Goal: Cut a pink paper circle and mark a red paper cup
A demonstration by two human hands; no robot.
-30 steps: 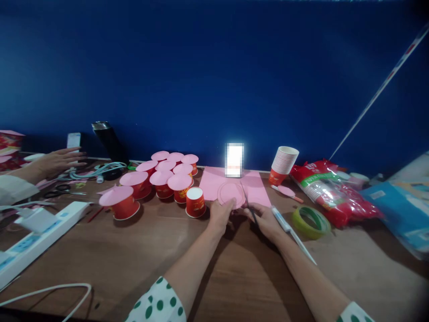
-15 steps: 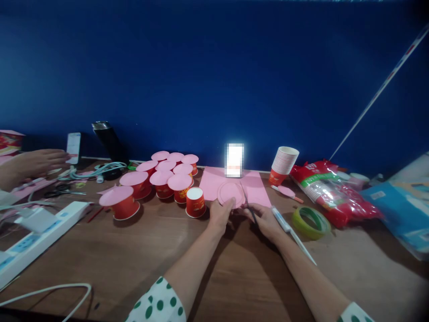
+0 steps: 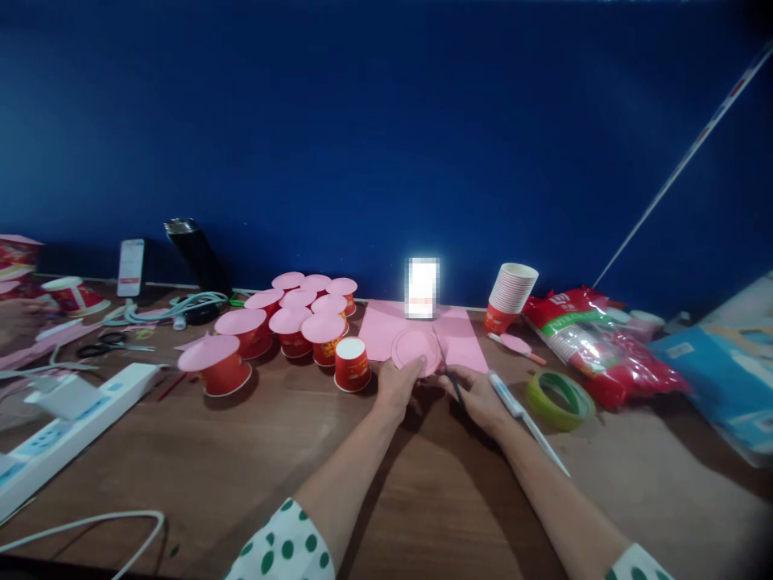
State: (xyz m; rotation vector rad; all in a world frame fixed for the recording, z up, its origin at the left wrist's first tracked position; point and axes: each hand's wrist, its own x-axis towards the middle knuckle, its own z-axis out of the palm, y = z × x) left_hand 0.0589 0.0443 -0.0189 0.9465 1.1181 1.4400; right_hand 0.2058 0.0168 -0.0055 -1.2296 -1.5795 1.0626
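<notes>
Near the table's middle my left hand [image 3: 397, 388] pinches the near edge of a pink paper circle [image 3: 411, 350], thumb on top. Curved lines show around the circle's rim. My right hand [image 3: 476, 395] is closed on dark scissors [image 3: 454, 385], whose narrow blades point away along the circle's right edge. A flat pink sheet [image 3: 462, 334] lies beneath and behind the circle. Left of my left hand stands a red paper cup [image 3: 353, 372], upside down. Beyond it are several upturned red cups topped with pink discs [image 3: 290, 320].
A phone [image 3: 422, 288] stands behind the sheet. To the right are stacked cups [image 3: 510, 294], a utility knife [image 3: 507, 396], a tape roll [image 3: 560, 400] and a red bag [image 3: 580, 342]. At left lie a power strip [image 3: 78, 427], cables and another person's blurred hand [image 3: 21, 326].
The other person's hand at far left has drawn back leftward, uncovering a red-and-white cup. My own hands, the paper circle and the scissors have hardly moved.
</notes>
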